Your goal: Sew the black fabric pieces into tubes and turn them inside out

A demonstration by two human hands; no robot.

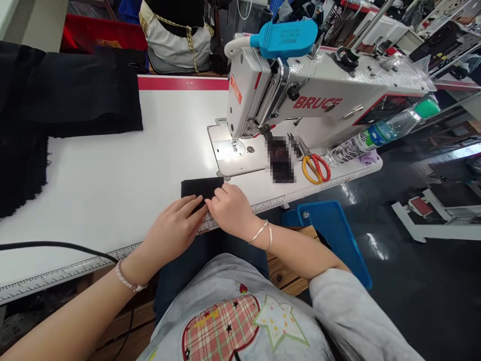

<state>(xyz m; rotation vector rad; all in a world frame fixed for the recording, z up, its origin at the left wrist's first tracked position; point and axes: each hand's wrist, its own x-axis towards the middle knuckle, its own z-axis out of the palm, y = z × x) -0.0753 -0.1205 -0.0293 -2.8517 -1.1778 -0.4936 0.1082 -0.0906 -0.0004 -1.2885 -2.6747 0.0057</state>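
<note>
A small piece of black fabric (199, 186) lies at the front edge of the white sewing table (165, 165). My left hand (176, 228) rests on its near side, fingers stretched out and lying flat. With fingers curled into a pinch, my right hand (231, 208) grips the fabric's right part. Fingertips of both hands almost meet over the cloth. Just beyond them is the metal needle plate (225, 155) of a white sewing machine (323, 95), whose presser foot stands over the plate.
Orange-and-red-handled scissors (316, 168) and a water bottle (376, 135) lie right of the plate. Larger black fabric (75, 95) covers the table's left. A measuring tape (67, 271) runs along the front edge. A blue bin (338, 235) sits below right. Another person's torso (176, 37) shows behind.
</note>
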